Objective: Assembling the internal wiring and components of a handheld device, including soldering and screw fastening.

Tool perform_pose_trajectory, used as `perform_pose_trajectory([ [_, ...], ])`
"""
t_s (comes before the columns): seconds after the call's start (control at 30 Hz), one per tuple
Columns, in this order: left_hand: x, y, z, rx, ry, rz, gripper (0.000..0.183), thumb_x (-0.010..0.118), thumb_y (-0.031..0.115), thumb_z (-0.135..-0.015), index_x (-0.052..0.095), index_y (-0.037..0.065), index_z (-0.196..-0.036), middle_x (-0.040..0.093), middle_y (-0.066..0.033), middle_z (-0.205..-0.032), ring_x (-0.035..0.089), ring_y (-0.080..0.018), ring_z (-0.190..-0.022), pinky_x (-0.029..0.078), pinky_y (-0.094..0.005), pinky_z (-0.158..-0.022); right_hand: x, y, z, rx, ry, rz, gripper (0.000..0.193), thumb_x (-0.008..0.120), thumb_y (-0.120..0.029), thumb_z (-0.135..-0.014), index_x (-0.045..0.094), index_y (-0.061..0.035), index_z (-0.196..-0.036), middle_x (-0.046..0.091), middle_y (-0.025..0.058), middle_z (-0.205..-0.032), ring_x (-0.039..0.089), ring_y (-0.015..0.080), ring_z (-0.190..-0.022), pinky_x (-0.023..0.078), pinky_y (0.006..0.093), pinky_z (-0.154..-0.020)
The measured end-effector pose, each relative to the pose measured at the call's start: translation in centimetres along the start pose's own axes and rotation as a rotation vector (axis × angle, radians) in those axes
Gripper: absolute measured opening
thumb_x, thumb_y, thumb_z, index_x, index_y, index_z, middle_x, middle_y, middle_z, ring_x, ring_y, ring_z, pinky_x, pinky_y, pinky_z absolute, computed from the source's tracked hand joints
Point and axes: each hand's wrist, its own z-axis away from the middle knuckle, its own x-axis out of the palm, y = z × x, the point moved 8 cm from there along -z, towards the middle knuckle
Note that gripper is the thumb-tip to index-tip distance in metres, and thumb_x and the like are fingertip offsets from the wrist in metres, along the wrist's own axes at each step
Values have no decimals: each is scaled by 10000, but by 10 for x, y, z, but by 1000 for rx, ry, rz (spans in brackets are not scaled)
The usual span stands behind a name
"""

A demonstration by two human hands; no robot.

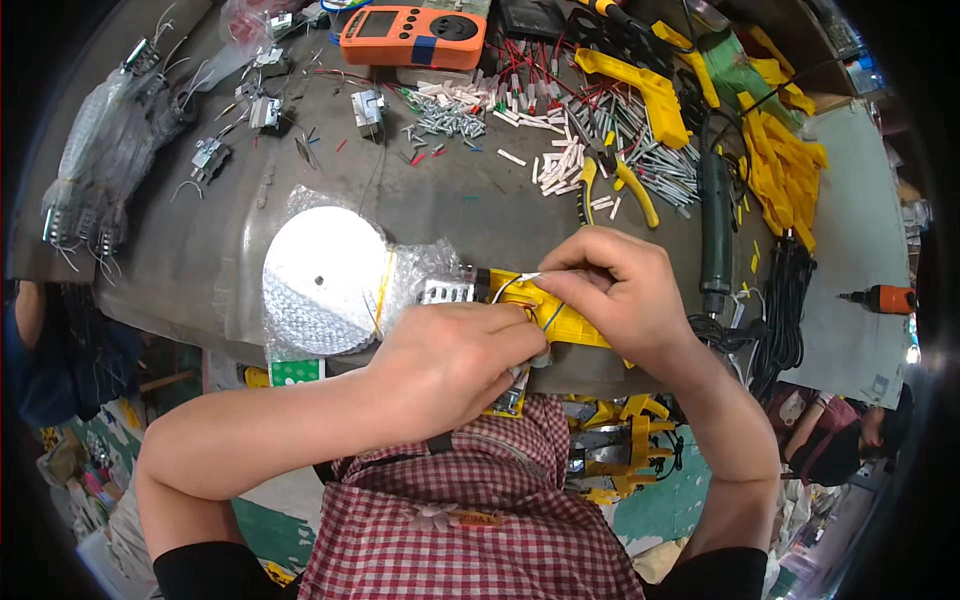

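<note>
At the table's near edge lies a yellow plastic handle shell with white, blue and reddish wires in it. My right hand pinches a white wire between thumb and forefinger at its pale end. My left hand is closed over the shell's near left end, by the wires; its fingertips hide what they grip. Joined to the shell on the left is a slotted metal part in clear wrap. Beyond it sits a round white disc partly covered in bubble wrap, with a yellow band.
Yellow-handled pliers lie among metal rods and white sleeves. Behind stands an orange multimeter. A dark green screwdriver-like tool lies right, near yellow shells and coiled black cables. Small metal switch-like parts and wrapped bundles are left.
</note>
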Motion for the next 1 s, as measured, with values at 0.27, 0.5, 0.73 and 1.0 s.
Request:
perform_pose_trajectory([
  [0.27, -1, 2, -1, -2, 7, -8, 267, 706, 20, -618, 609, 83, -858, 590, -54, -804, 622, -255, -717, 507, -357, -596, 27, 19, -1, 184, -52, -356, 151, 704, -142, -799, 674, -5, -856, 636, 67, -683, 556, 76, -618, 447, 258, -574],
  [0.5, 0, 1, 1, -38, -42, -39, 290, 690, 4, -621, 610, 82, -889, 596, -68, -830, 623, -267, -732, 503, -361, -587, 11, 19, 10, 286, -93, -272, 148, 674, -162, -828, 679, -19, -868, 649, 74, -716, 578, 104, -624, 459, 281, -584],
  [0.73, 1, 5, -7, -61, -70, -46, 341, 697, -6, -635, 610, 87, -952, 602, -76, -835, 628, -270, -731, 508, -357, -594, 6, 0, 22, -200, 124, -91, 151, 692, -144, -777, 687, -59, -901, 634, 70, -764, 586, 274, -724, 471, 349, -694],
  [1.0, 6, -1, -7, -106, -119, 18, 287, 691, -65, -680, 626, 40, -939, 630, -83, -842, 610, -202, -647, 484, -276, -559, -55, 40, 124, 40, 636, 670, 388, 643, 50, -736, 628, -61, -1107, 566, 111, -1078, 536, 293, -929, 429, 373, -840],
])
